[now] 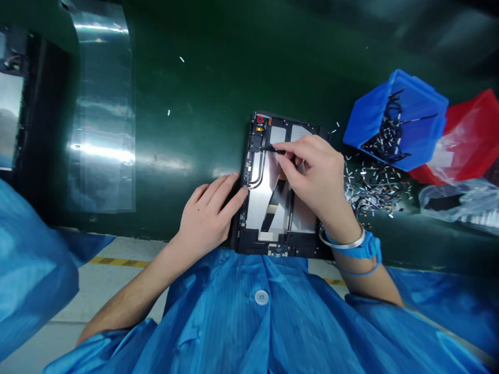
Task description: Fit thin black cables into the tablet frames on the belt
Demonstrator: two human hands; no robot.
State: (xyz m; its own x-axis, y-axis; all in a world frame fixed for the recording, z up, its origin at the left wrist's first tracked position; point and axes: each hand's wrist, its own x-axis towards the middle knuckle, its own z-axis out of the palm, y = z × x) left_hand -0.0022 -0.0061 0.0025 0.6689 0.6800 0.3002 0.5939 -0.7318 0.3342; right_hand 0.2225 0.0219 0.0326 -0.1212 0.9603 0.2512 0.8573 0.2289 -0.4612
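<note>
Head view, far left: part of another black device [11, 117], with blue cloth [33, 270] near it. Next, a long clear plastic sheet [105, 124], lying flat on the dark green tabletop [206, 93]. Then tiny white bits [169, 112], farther up.

Near the middle, close to the blue coat [234, 306], a flat black tablet [281, 221], lying with its insides up. Left hand [208, 215] on its left edge, fingers loose and spread, one fingertip by the bend of the thin black wire [261, 169]. Right hand [317, 169] over its upper part, thumb and finger pinched, seemingly on the wire's end; too small to be sure.

Done, by the look of it: tablet open, wire bent along the left side. Not done, as a guess: wire end not let go, back not covered. Cannot tell if plugged in anywhere.

Farther right, a messy heap of wires [374, 192], just beside a blue bin [366, 117] with more inside. Last, a red bin [473, 127] and a clear plastic bag [442, 205].
</note>
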